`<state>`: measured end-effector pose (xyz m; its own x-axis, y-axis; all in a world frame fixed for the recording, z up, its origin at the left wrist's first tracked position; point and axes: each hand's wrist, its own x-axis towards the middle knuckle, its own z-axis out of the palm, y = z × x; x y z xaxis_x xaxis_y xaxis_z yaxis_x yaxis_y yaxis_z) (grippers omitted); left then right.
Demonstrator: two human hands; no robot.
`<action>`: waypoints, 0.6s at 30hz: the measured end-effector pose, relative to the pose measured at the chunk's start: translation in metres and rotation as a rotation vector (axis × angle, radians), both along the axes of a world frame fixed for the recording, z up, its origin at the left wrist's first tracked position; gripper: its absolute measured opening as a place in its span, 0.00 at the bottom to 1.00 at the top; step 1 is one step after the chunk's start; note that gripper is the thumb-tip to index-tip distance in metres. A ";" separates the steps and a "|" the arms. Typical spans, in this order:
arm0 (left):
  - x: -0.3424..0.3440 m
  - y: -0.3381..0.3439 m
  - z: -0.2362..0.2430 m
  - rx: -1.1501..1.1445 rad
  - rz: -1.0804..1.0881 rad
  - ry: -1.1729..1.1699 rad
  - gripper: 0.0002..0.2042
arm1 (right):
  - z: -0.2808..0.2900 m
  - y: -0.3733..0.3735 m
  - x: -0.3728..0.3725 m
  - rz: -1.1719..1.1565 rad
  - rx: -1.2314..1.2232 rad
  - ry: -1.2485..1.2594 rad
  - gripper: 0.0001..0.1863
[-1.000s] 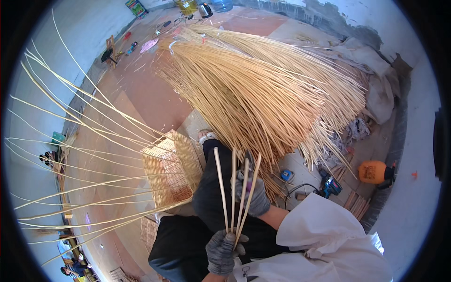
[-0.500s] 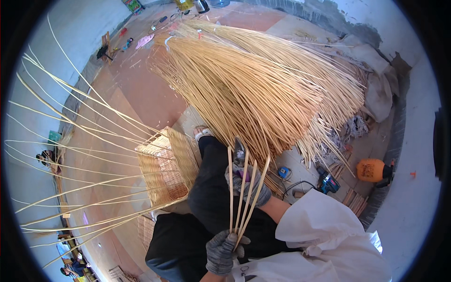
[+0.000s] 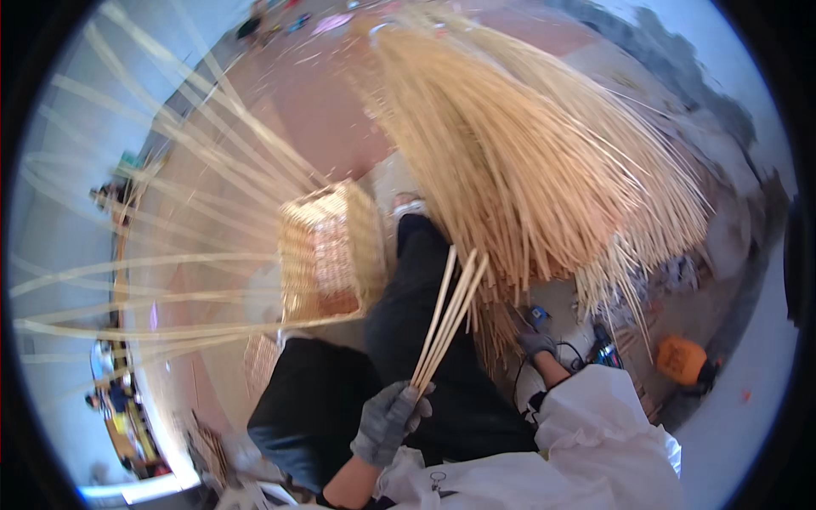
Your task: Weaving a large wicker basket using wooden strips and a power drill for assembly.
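My left hand (image 3: 387,422), in a grey glove, is closed round the lower ends of several peeled wicker rods (image 3: 448,319). They slant up and right in front of my dark trousers. My right hand (image 3: 537,342), also gloved, is low beside my right leg, next to a blue tape measure (image 3: 535,316) and a dark cord. Its fingers are blurred and partly hidden, so what it holds, if anything, does not show. A woven wicker basket (image 3: 371,246) lies by my left leg, its long uncut stakes fanning out to the left.
A large sheaf of wicker rods (image 3: 510,161) spreads over the floor ahead and right. Right of my right hand are a cordless drill (image 3: 603,350) and an orange bottle (image 3: 680,359). A wall (image 3: 756,340) bounds the right side.
My right hand has moved from beside the rods, where it held pruning shears, down and right toward the floor. The shears no longer show. My left hand keeps the rods, and the view has shifted.
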<state>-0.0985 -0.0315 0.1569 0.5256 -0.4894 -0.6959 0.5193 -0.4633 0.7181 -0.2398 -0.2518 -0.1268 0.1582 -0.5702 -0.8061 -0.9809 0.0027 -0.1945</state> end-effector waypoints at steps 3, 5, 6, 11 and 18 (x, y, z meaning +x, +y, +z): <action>0.008 0.009 -0.016 0.058 -0.029 0.081 0.16 | 0.018 -0.007 -0.029 -0.023 -0.250 -0.122 0.42; 0.015 0.011 -0.023 0.095 -0.157 0.090 0.15 | 0.065 -0.011 -0.024 0.093 -0.712 -0.512 0.39; 0.018 0.012 -0.023 0.192 -0.249 0.080 0.14 | 0.095 -0.009 -0.017 0.247 -0.973 -0.821 0.37; 0.023 0.035 0.033 0.197 -0.702 -0.570 0.12 | 0.237 0.018 0.050 1.477 -0.563 -0.842 0.11; -0.002 0.130 0.092 0.003 0.087 -1.345 0.16 | 0.322 0.149 0.134 1.243 0.288 -1.159 0.16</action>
